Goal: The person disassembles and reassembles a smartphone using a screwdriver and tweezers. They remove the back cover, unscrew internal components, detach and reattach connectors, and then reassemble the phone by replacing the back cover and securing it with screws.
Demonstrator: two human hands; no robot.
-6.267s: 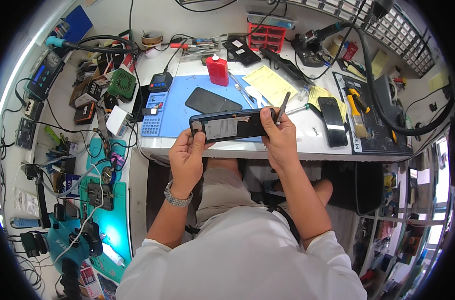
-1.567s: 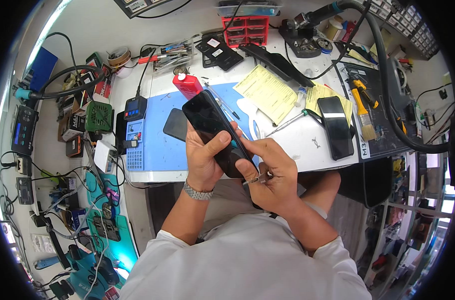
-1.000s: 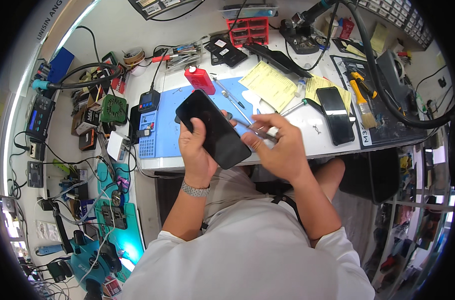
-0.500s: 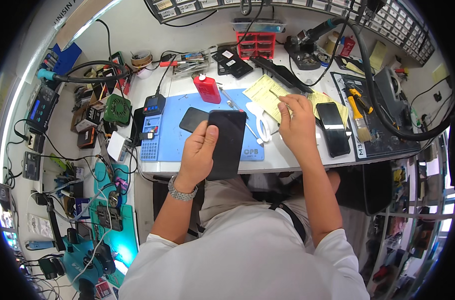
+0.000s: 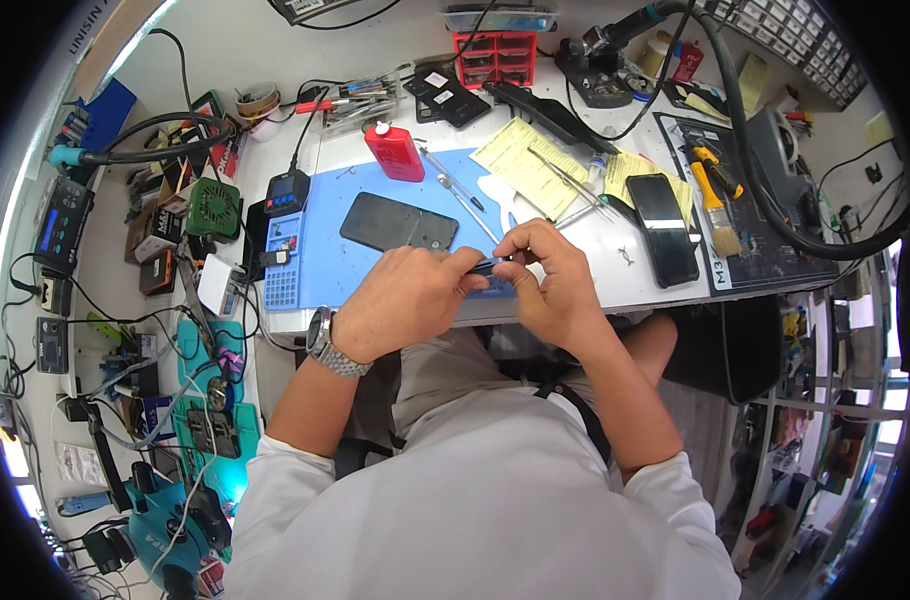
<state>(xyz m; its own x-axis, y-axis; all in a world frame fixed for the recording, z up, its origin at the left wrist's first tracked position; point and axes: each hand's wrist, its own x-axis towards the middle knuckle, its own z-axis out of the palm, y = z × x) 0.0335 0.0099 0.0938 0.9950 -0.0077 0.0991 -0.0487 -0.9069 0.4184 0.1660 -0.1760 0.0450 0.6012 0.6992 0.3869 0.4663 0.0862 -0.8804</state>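
My left hand is closed around a dark phone, which is tilted so that little more than a narrow edge shows. At the end of that edge, the fingers of my right hand are pinched together. Whatever they grip there is too small and too covered to make out. Both hands are over the front edge of the blue mat. A second dark phone lies on the mat just beyond my left hand. White looped strip and a thin metal tool lie beyond my fingertips.
A red bottle stands at the mat's far edge. Tweezers lie on yellow papers, with another phone to their right. A yellow-handled brush rests on the dark mat. A thick black hose arches over the right side.
The held phone has turned from face-up to nearly edge-on. My right hand has come left from the papers to meet it, and the phone on the mat shows more fully.
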